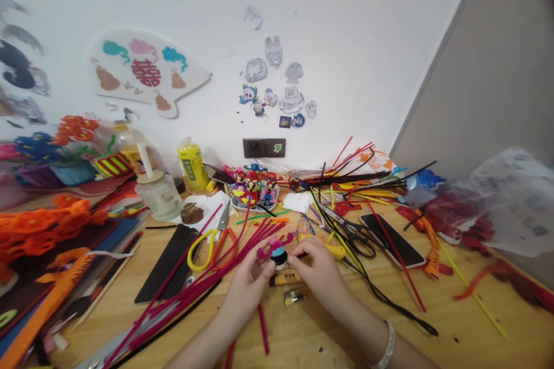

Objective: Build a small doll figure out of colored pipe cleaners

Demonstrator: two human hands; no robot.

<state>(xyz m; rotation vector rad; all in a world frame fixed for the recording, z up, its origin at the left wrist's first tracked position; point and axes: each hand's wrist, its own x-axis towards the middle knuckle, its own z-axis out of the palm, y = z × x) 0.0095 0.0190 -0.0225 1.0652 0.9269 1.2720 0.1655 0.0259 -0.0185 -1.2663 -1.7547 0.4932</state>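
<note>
A small fuzzy figure [277,251], pink above with blue and black below, is held over the table. My left hand [250,273] is closed round its left side, thumb and fingers on it. From the right, my right hand [321,270] pinches with thumb and forefinger at the figure's black part; whether it grips the figure itself or a thin piece on it is too small to tell. Magenta pipe cleaners [203,288] lie just left of my left hand. Beneath the hands are an orange box cutter [285,280] and a small shiny yellow-and-clear item [294,298].
Orange-and-yellow scissors [212,249] lie left, black scissors [359,236] right, beside a phone [392,239]. A tray [255,208] holds several small colourful figures at the back. Nearby are a yellow bottle [191,164], a glass jar [159,199], a black cable [389,294] and a plastic bag [515,202].
</note>
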